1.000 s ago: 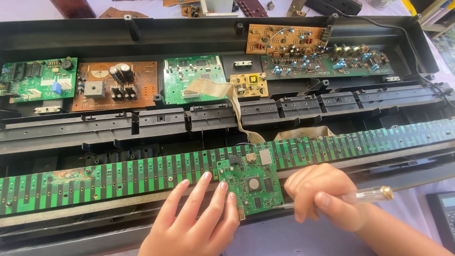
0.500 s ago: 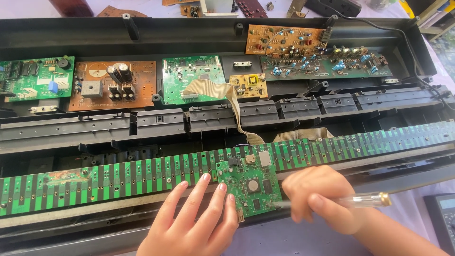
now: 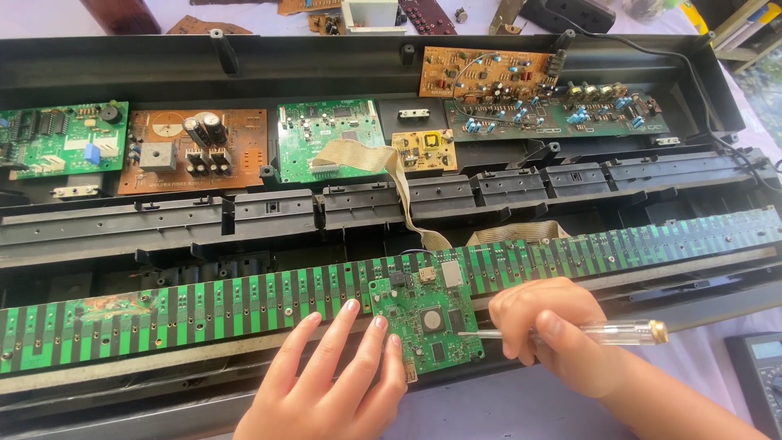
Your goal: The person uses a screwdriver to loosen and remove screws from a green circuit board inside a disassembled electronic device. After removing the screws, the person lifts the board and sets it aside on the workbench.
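Lilac cloth covers the table [image 3: 505, 407] under a long black keyboard case [image 3: 244, 57] lying open before you.

Your right hand [image 3: 546, 326] is closed in a pinching grip around a screwdriver [image 3: 603, 332] with a clear handle and a brass-coloured end cap. Its thin metal shaft points left and its tip rests on the right edge of a small green circuit board [image 3: 428, 326]. Your left hand [image 3: 334, 383] lies flat with its fingers [image 3: 338, 326] spread apart and holds nothing; the fingertips press on the left edge of that same small board and on the long green key strip [image 3: 204, 305] beside it.

The small board sits on top of the long strip, near its middle, slightly tilted. The strip runs across the whole case from left to right, striped black and green.

Above it, a beige ribbon cable [image 3: 391, 175] curls from a green board [image 3: 326, 138] down towards the strip. Further back you have a brown board with black cylinders [image 3: 191, 151], another green board [image 3: 61, 138] at far left, a small yellow board [image 3: 423, 149], an orange board [image 3: 481, 73] and a long dark green board [image 3: 562, 114] at right. A dark meter [image 3: 762, 383] peeks in at the lower right corner.
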